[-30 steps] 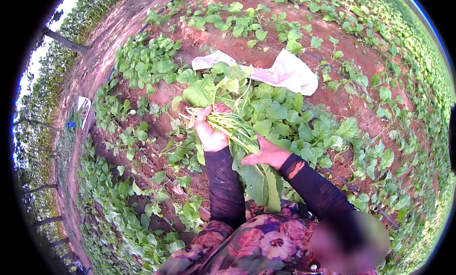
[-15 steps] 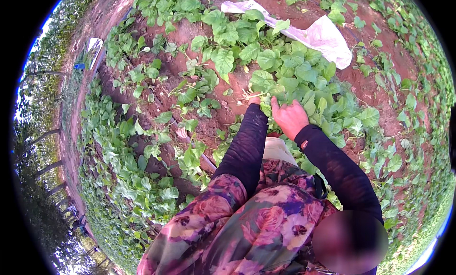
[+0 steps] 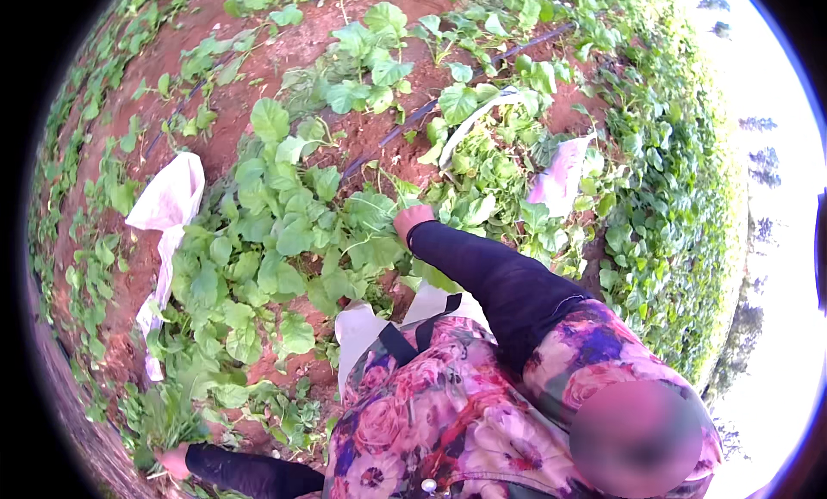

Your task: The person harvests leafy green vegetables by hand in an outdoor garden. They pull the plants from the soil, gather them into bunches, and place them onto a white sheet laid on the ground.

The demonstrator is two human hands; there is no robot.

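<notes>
Far out at the lower left, my left hand is closed around a bunch of leafy greens, slightly blurred, with pale stem ends showing beside the fingers. My right hand reaches forward at the centre, its fingers curled in among the broad green leaves. A large leafy plant lies right against that hand, and its stems seem to run into the grip; the fingertips are hidden. Between my two hands spreads a dense clump of the same broad-leaved plants.
A crumpled white sack lies left of the clump. At the right, a sack opening surrounds a heap of picked greens, with a pinkish-white cloth beside it. A dark drip line crosses the red soil.
My view and body have turned rightward, bringing the heap of greens into view. My hands, close together before, are now far apart: left at the lower left, right forward among leaves.
</notes>
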